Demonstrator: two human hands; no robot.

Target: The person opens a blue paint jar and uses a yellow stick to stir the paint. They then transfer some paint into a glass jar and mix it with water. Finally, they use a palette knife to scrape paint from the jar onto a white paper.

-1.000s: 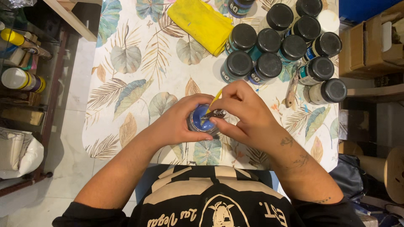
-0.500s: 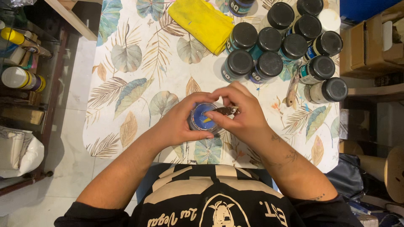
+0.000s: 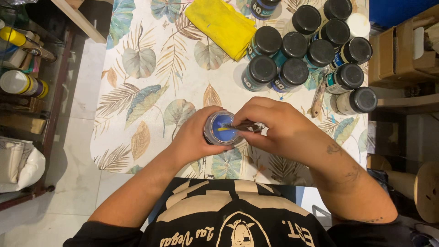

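- Nearest, at the table's front edge, the left hand [image 3: 194, 137] is wrapped around a small open jar [image 3: 222, 129] of blue paint, holding it steady just above the leaf-patterned tablecloth [image 3: 151, 91].
- At three o'clock of the jar, the right hand [image 3: 279, 126] pinches a slim stick [image 3: 240, 127] whose tip lies across the jar's mouth; the tip looks yellowish, though the fingers hide most of the handle, so it may be a brush.
- My reading: the paint is being stirred or picked up. The next move calls for keeping the jar level and lifting the tip out cleanly, without drips on the cloth.
- Farther off, at one o'clock, stands a cluster of black-lidded paint jars [image 3: 302, 50]; a second brush [image 3: 317, 99] lies beside them.
- At twelve o'clock, a folded yellow cloth [image 3: 220, 24].
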